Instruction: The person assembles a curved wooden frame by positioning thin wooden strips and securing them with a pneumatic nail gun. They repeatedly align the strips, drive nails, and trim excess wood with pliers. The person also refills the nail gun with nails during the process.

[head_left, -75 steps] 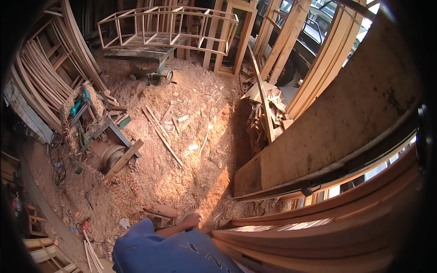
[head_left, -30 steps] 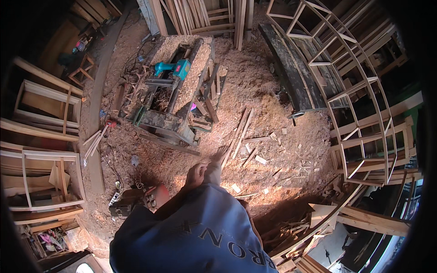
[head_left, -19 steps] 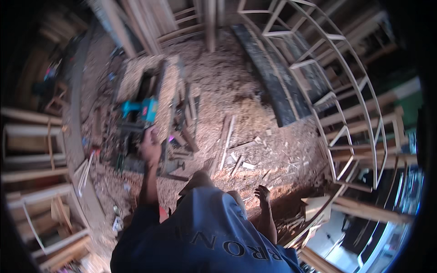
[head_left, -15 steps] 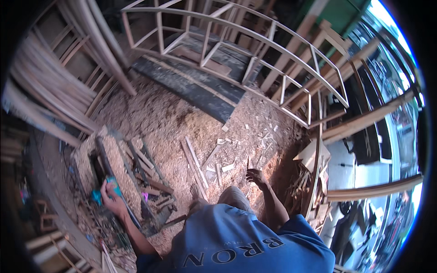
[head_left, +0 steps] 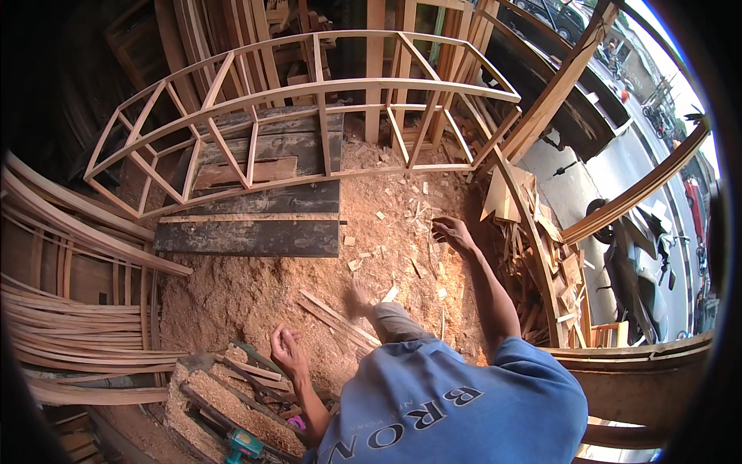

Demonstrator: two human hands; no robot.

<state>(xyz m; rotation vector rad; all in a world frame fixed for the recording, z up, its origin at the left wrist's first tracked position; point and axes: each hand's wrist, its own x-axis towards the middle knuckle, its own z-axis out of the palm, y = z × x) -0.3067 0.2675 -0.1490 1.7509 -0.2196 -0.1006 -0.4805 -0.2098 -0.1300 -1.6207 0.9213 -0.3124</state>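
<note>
My left hand [head_left: 287, 353] is raised near the low bench, its fingers loosely curled and slightly apart, with nothing visible in them. Below it, on the shavings-covered wooden bench [head_left: 212, 390], lies a teal power tool [head_left: 244, 445], apart from the hand. Out in front to the right, my right hand [head_left: 454, 234] reaches over the littered floor with its fingers apart; I see nothing held in it. Beyond both hands stands a long curved frame of light wooden strips [head_left: 301, 94], touched by neither hand.
Dark boards [head_left: 255, 236] lie under the frame. Curved wooden strips [head_left: 85, 325] are stacked at left. Offcuts [head_left: 568, 271] pile up at right beside a post. Loose sticks [head_left: 336, 319] and sawdust cover the floor by my foot [head_left: 359, 300]. A parked motorbike [head_left: 634, 263] stands outside.
My left hand has let go of the teal power tool, which now lies on the bench. My view has turned left, and I have stepped toward the frame with my right arm stretched forward.
</note>
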